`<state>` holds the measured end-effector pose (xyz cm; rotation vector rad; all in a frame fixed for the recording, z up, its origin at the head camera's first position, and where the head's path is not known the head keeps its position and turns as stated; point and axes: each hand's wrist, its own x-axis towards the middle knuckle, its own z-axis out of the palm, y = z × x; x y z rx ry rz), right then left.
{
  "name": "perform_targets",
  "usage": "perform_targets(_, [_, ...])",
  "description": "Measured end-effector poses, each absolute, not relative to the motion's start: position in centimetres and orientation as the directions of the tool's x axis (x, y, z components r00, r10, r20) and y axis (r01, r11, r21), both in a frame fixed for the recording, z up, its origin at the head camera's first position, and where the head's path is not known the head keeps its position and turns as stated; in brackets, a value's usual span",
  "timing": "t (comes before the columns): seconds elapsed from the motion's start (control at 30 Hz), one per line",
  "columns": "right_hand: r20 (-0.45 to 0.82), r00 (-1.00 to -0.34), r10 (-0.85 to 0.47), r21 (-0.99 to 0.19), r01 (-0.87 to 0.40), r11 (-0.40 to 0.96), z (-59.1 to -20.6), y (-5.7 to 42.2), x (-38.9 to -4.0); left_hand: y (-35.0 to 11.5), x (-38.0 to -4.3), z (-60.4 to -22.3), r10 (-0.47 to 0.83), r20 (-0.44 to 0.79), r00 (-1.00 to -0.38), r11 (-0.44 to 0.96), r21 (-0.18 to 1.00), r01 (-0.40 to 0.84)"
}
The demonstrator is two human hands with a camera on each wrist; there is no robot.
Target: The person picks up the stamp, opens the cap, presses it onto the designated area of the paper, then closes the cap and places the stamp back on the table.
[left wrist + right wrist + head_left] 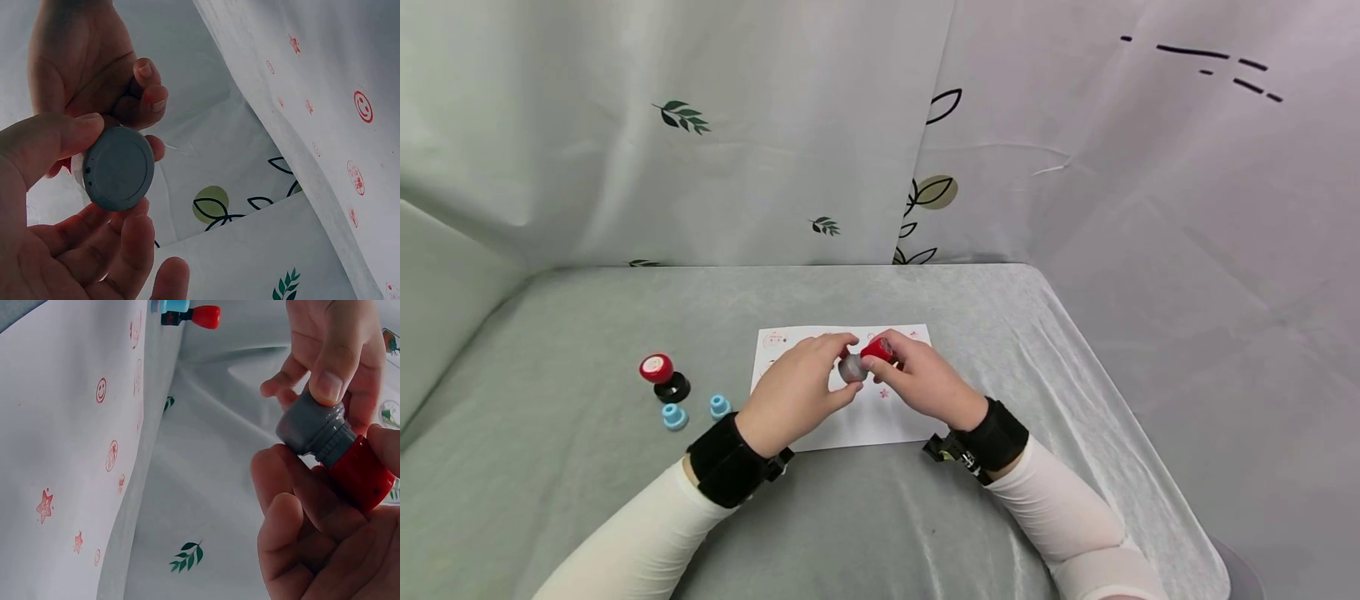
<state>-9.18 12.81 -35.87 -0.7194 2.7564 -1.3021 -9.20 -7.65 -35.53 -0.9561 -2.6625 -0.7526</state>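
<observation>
A stamp with a red handle [360, 475] and a grey round cap [309, 425] is held above a white sheet of paper [850, 429] that bears small red prints. My left hand [801, 383] pinches the grey cap between thumb and fingertips; its flat disc faces the camera in the left wrist view. The red handle lies in the grip of my right hand [928, 383], thumb on one side and fingers beneath. A ridged grey neck shows between cap and handle. The red prints include a smiley [101, 390] and a star [45, 506].
Left of the paper, another stamp with a red knob [657, 367] leans over a black base [672, 388]. Close by sit a light blue piece [674, 417] and a second blue piece [720, 407], near my left wrist. Grey cloth [587, 500] covers the table; patterned curtains hang behind.
</observation>
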Motion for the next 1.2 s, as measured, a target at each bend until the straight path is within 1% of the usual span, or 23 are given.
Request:
perform_targets(0.3, [0.187, -0.869, -0.459, -0.746, -0.429, 0.510, -35.9, 13.0, -9.1, -7.9, -9.0, -35.2, 0.531, 0.343, -0.775, 0.666, 0.396, 0.632])
perform_targets(0.47, [0.224, -0.883, -0.412, -0.759, -0.424, 0.494, -35.7, 13.3, -9.1, -8.1, -9.0, -35.2, 0.528, 0.309, -0.791, 0.692, 0.385, 0.611])
perform_targets(0.57, [0.260, -0.889, -0.377, -0.767, -0.427, 0.479, -35.5, 13.6, -9.1, -8.5, -9.0, -35.1, 0.522, 0.308, -0.796, 0.706, 0.369, 0.605])
perform_targets(0.67, [0.281, -0.885, -0.371, -0.772, -0.438, 0.461, -35.4, 13.7, -9.2, -9.2, -8.9, -34.8, 0.507, 0.311, -0.804, 0.725, 0.350, 0.593])
perform_targets(0.8, [0.298, -0.880, -0.369, -0.777, -0.448, 0.442, -35.2, 13.8, -9.2, -10.2, -8.6, -34.0, 0.485, 0.296, -0.823, 0.758, 0.327, 0.564])
perform_targets(0.9, [0.297, -0.886, -0.357, -0.786, -0.439, 0.435, -35.1, 13.9, -9.2, -11.2, -8.5, -33.5, 0.469, 0.294, -0.833, 0.767, 0.331, 0.550])
perform_targets(1.07, [0.289, -0.895, -0.341, -0.781, -0.426, 0.457, -35.0, 14.1, -9.3, -13.7, -8.1, -33.1, 0.429, 0.320, -0.844, 0.778, 0.344, 0.526])
perform_targets(1.2, [0.297, -0.893, -0.338, -0.778, -0.431, 0.457, -35.0, 14.2, -9.4, -16.0, -7.6, -33.5, 0.424, 0.304, -0.853, 0.803, 0.309, 0.510])
